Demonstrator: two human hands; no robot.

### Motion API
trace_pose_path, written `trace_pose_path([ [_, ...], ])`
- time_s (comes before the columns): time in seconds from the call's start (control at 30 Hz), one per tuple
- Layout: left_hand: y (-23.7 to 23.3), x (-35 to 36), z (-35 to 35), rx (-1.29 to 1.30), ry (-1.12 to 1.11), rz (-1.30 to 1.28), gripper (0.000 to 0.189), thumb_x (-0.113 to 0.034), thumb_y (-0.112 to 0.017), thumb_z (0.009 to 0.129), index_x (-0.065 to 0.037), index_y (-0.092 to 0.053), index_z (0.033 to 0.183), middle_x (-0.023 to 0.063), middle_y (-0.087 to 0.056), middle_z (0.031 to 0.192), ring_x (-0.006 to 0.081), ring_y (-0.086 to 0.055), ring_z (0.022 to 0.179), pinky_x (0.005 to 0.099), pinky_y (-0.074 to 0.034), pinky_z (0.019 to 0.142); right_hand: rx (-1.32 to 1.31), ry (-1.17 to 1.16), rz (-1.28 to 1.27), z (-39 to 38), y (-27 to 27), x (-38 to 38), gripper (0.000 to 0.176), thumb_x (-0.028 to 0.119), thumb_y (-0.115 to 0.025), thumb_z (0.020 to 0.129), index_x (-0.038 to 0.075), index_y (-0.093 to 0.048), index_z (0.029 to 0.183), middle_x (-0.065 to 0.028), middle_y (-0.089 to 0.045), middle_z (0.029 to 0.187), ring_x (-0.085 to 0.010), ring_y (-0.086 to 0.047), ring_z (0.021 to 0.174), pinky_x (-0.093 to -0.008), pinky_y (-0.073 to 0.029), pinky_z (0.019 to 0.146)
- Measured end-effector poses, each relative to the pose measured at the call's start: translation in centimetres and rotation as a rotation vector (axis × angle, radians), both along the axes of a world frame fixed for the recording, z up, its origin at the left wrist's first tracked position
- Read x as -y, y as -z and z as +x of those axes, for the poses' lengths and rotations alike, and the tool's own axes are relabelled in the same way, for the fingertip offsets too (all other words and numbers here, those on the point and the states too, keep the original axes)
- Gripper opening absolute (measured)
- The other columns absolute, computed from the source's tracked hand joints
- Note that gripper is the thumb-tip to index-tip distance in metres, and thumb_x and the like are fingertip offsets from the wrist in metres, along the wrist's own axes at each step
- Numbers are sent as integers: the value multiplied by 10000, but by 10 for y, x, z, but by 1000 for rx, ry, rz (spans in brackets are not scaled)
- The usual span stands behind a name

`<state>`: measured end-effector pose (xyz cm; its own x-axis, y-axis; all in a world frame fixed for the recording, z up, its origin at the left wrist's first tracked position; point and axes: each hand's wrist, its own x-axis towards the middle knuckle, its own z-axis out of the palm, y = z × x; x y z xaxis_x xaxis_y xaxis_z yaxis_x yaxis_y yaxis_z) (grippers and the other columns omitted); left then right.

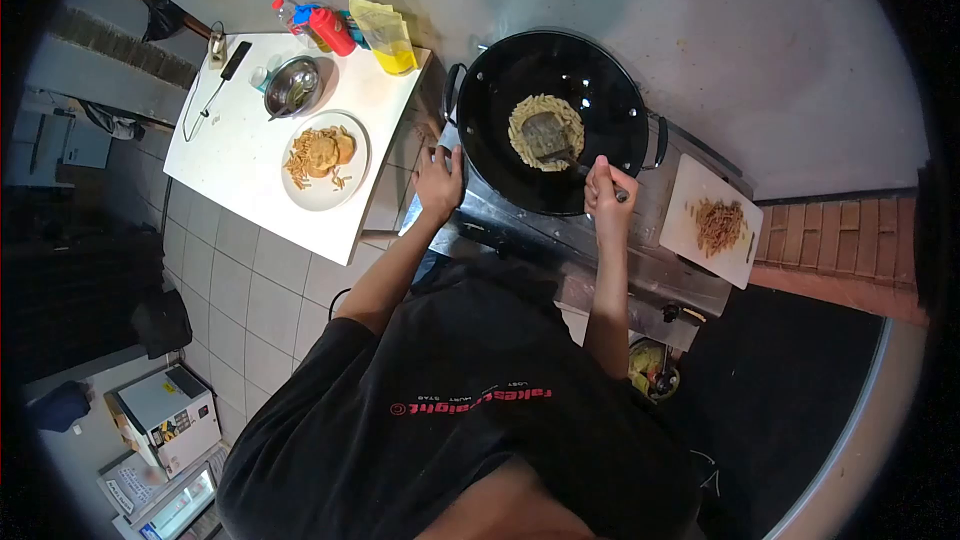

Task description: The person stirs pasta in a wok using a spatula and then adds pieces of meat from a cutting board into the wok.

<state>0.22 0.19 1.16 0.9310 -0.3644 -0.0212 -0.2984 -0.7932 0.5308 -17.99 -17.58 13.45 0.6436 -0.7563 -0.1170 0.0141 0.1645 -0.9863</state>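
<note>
Head view, looking straight down.

Right hand (603, 192) — fist clamped round the handle of a spatula (549, 138). The handle runs up and left from the fist, and the blade lies flat on top of a mound of pale pasta (522, 123). The pasta sits in the middle of a black wok (500, 80); the rest of the pan floor is bare.

Left hand (438, 185) — down at the near-left edge of the wok, on the metal stove (520, 230) below the pan's left loop handle. Its fingers are loosely bent. We cannot tell whether it grips anything or only rests there. The two hands are well apart, one either side of the wok's near rim.

Right of the stove we record a white cutting board (690, 195) with a small heap of brownish shreds (718, 225) on it.

Left of the stove stands a white bench (235, 165). On it:
- a plate (301, 196) of fries and round browned pieces, near the stove-side edge;
- a metal bowl (293, 87) just beyond the plate;
- a red squeeze bottle (332, 30) and a yellow bag (388, 42) at the far corner.
</note>
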Motion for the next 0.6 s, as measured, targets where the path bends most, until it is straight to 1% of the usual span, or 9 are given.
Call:
trace_pose_path([
  [0.03,2,0,0,-2,5,1,395,-393,-416,973,-64,-597,1097,166,-535,1176,367,-557,1079,515,-403,910,23,2,-1,1,4,1,479,310,-526,990,90,-418,579,73,-317,506,-31,-293,402,-228,-194,384],
  [0.1,8,0,0,20,-11,-76,478,-487,-379,976,-67,-602,1026,178,-529,1132,367,-558,1052,529,-372,909,45,7,-2,1,6,1,478,308,-525,990,90,-416,579,71,-315,509,-31,-293,403,-227,-195,385],
  [0.17,15,1,2,41,-14,-74,479,-488,-378,976,-68,-601,1032,178,-530,1128,367,-558,1050,530,-373,908,110,20,8,2,6,-1,474,298,-524,992,89,-408,583,64,-320,519,-31,-296,407,-227,-193,389],
  [0.2,15,0,2,62,-20,-71,480,-489,-377,975,-69,-600,1038,177,-531,1125,368,-558,1048,532,-374,906,110,19,9,2,2,-2,474,298,-524,992,89,-408,583,64,-320,519,-31,-296,407,-227,-193,389],
  [0.27,13,-1,2,41,-19,-61,483,-492,-375,975,-69,-599,1044,178,-531,1130,368,-557,1051,531,-374,908,143,-4,5,2,-10,-3,481,294,-485,1010,88,-361,593,49,-297,545,-38,-253,413,-228,-156,403],
  [0.4,12,0,1,37,-25,-75,488,-499,-373,972,-69,-594,1041,181,-529,1143,372,-556,1051,531,-375,910,147,-33,-17,1,-26,0,480,281,-472,1016,87,-353,592,49,-293,544,-37,-244,409,-232,-150,404],
  [0.5,11,-1,1,2,-25,-52,494,-500,-370,973,-65,-594,1042,188,-527,1161,375,-552,1063,531,-373,916,131,-62,-33,1,-33,3,478,279,-467,1018,89,-356,594,48,-284,541,-36,-250,416,-234,-151,405],
  [0.57,11,-1,1,0,-22,-48,495,-500,-369,973,-65,-594,1046,191,-526,1167,375,-550,1069,532,-372,919,95,-91,-84,1,-32,8,476,250,-509,1002,59,-400,580,69,-337,540,-34,-295,444,-236,-197,420],
  [0.6,11,-1,1,0,-20,-43,497,-500,-368,973,-64,-593,1049,193,-525,1173,375,-549,1075,534,-371,922,95,-92,-86,2,-30,8,476,250,-509,1002,59,-400,580,69,-337,540,-34,-295,444,-236,-197,420],
])
